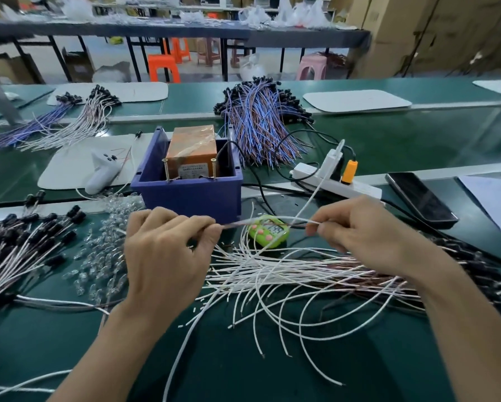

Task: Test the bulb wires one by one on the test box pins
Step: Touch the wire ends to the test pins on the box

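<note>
My left hand (168,250) and right hand (359,236) each pinch an end of one bulb wire (237,224), stretched between the fingertips. Just beyond the fingers I see the blue test box (191,195) with two screw pins (165,169). Its label and the green timer (275,239) digits, under the wire, are too blurred to read.

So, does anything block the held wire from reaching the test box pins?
Nothing visible does. The wire, pinched between left hand and right hand, hangs just before the blue box; its two pins stand exposed. The green timer lies underneath.
</note>
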Motion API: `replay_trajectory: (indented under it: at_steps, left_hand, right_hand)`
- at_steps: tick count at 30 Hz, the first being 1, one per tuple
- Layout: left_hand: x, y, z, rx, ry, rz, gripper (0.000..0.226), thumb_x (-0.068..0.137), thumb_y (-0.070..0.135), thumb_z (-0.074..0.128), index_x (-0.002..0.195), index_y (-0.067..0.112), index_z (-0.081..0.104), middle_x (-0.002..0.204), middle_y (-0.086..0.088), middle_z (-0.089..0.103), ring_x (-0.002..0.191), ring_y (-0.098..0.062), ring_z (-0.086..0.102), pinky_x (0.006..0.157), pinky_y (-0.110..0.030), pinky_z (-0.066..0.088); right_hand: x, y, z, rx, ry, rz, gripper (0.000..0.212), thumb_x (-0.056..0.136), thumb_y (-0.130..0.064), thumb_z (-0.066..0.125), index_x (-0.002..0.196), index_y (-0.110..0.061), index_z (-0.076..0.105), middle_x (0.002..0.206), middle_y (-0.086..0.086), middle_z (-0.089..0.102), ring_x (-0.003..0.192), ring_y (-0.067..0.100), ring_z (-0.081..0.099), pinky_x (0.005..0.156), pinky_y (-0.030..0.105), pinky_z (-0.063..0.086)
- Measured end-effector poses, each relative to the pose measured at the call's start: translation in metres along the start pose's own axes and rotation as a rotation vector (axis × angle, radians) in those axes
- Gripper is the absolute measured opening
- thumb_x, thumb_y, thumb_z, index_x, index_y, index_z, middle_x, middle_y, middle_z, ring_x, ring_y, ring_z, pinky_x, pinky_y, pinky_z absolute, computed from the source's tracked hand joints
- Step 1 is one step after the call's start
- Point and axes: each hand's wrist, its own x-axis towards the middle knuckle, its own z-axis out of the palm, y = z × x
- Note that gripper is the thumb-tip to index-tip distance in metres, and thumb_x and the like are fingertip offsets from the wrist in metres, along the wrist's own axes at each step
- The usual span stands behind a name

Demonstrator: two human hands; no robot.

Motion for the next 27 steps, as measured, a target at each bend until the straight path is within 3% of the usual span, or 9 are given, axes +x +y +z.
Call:
replay_trajectory:
  at_steps: [4,7,11,14,18,19,22,25,27]
  left_hand:
    - [0.007,0.043,-0.006,-0.069,-0.142,0.144,0.048,0.088,0.053,0.065,0.124,0.022,0.075,0.121,0.008,0.074,0.112,-0.019,0.060,0.098,-0.040,0.039]
    - [0.013,0.083,-0.002,-0.267,-0.329,0.147,0.039,0.095,0.043,0.057,0.125,0.024,0.073,0.117,0.009,0.075,0.111,-0.011,0.062,0.105,-0.029,0.036]
    - [0.029,0.090,0.005,-0.577,-0.547,-0.118,0.016,0.102,0.034,0.060,0.103,0.035,0.076,0.072,0.011,0.070,0.064,-0.001,0.057,0.058,-0.014,0.040]
    - [0.035,0.089,0.013,-0.681,-0.653,-0.164,0.011,0.100,0.037,0.065,0.096,0.043,0.073,0.061,0.005,0.065,0.045,-0.002,0.043,0.045,-0.015,0.034]
    - [0.034,0.099,0.026,-0.579,-0.738,-0.163,0.008,0.095,0.044,0.069,0.095,0.052,0.070,0.060,0.014,0.065,0.047,-0.003,0.047,0.049,-0.022,0.041]
    - [0.033,0.104,0.029,-0.535,-0.764,-0.133,0.005,0.095,0.046,0.068,0.094,0.046,0.072,0.062,0.010,0.065,0.048,-0.006,0.047,0.050,-0.027,0.043]
    - [0.031,0.124,0.041,-0.355,-0.779,0.064,0.037,0.098,0.048,0.061,0.078,0.017,0.065,0.060,0.001,0.058,0.050,-0.013,0.046,0.053,-0.032,0.043]
    - [0.023,0.135,0.059,-0.249,-0.772,0.210,0.040,0.103,0.041,0.052,0.074,0.012,0.057,0.061,0.001,0.057,0.059,-0.018,0.054,0.060,-0.033,0.048]
    - [0.016,0.135,0.069,-0.249,-0.749,0.260,0.039,0.104,0.037,0.051,0.073,0.013,0.057,0.068,0.003,0.062,0.063,-0.017,0.058,0.061,-0.032,0.045]
  right_hand:
    - [-0.007,-0.014,0.014,-0.160,-0.022,-0.026,0.030,0.101,-0.019,0.056,0.076,-0.030,0.070,0.052,-0.011,0.056,0.047,0.005,0.045,0.050,0.024,0.040]
    - [-0.012,-0.028,0.018,-0.232,-0.008,-0.117,0.028,0.101,-0.018,0.055,0.076,-0.025,0.067,0.059,-0.020,0.060,0.057,-0.001,0.053,0.055,0.016,0.036]
    - [-0.026,-0.024,-0.010,-0.112,0.026,-0.157,0.027,0.100,-0.025,0.057,0.076,-0.030,0.066,0.057,-0.004,0.056,0.047,0.003,0.044,0.049,0.016,0.035]
    - [-0.043,-0.004,-0.040,-0.161,0.057,-0.134,0.019,0.094,-0.038,0.057,0.080,-0.040,0.070,0.059,0.001,0.058,0.044,0.003,0.040,0.048,0.016,0.037]
    - [-0.064,0.040,-0.070,-0.269,0.115,0.007,0.017,0.091,-0.033,0.069,0.083,-0.047,0.075,0.062,-0.009,0.066,0.050,0.007,0.052,0.051,0.017,0.043]
    - [-0.068,0.050,-0.074,-0.284,0.143,0.046,0.019,0.089,-0.032,0.073,0.082,-0.049,0.076,0.067,-0.015,0.070,0.057,0.004,0.060,0.059,0.015,0.047]
    - [-0.072,0.079,-0.071,-0.274,0.243,0.094,0.023,0.083,-0.020,0.083,0.078,-0.042,0.079,0.080,-0.028,0.073,0.083,-0.010,0.066,0.076,0.002,0.042]
    - [-0.073,0.104,-0.062,-0.364,0.350,0.082,0.018,0.080,-0.013,0.086,0.084,-0.030,0.083,0.081,-0.027,0.071,0.088,-0.007,0.065,0.080,0.001,0.040]
    - [-0.077,0.112,-0.055,-0.382,0.415,0.053,0.018,0.080,-0.012,0.086,0.089,-0.027,0.083,0.086,-0.026,0.070,0.087,-0.003,0.066,0.088,0.011,0.045]
